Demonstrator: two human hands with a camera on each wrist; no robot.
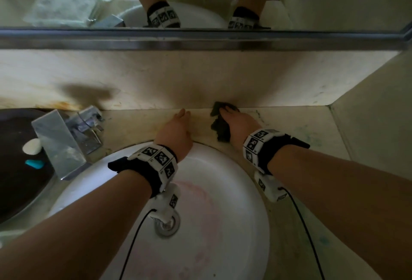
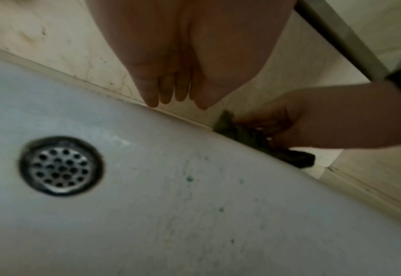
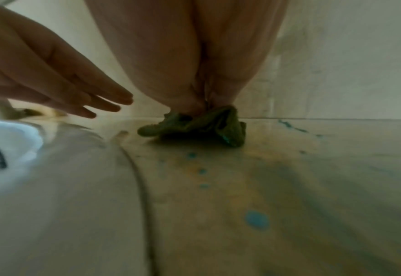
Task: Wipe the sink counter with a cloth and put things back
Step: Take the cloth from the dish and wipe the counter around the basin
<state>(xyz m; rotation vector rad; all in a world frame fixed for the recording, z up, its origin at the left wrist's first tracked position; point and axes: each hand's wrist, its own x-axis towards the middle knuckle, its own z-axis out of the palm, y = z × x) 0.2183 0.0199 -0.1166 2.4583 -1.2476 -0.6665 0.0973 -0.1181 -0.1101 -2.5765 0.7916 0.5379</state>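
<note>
A dark green cloth [image 1: 219, 128] lies crumpled on the beige counter [image 1: 289, 128], against the back wall behind the white sink [image 1: 223, 190]. My right hand [image 1: 234, 119] presses down on it with its fingers curled into the cloth [image 3: 206, 125]. My left hand [image 1: 180, 121] is just to the left, with straight fingers [image 3: 100, 104] held together low over the counter, holding nothing. In the left wrist view the left fingers [image 2: 166, 93] point at the sink's rim, and the right hand [image 2: 324, 115] bunches the cloth [image 2: 242, 134]. Blue spots [image 3: 257, 220] mark the counter [image 3: 289, 177].
A square metal faucet [image 1: 66, 137] stands left of the sink. Beside it, a dark round tray [image 1: 13, 168] carries a white soap [image 1: 32, 146] and a small blue object [image 1: 34, 164]. A mirror ledge [image 1: 200, 39] runs above. A side wall [image 1: 367, 123] closes the right.
</note>
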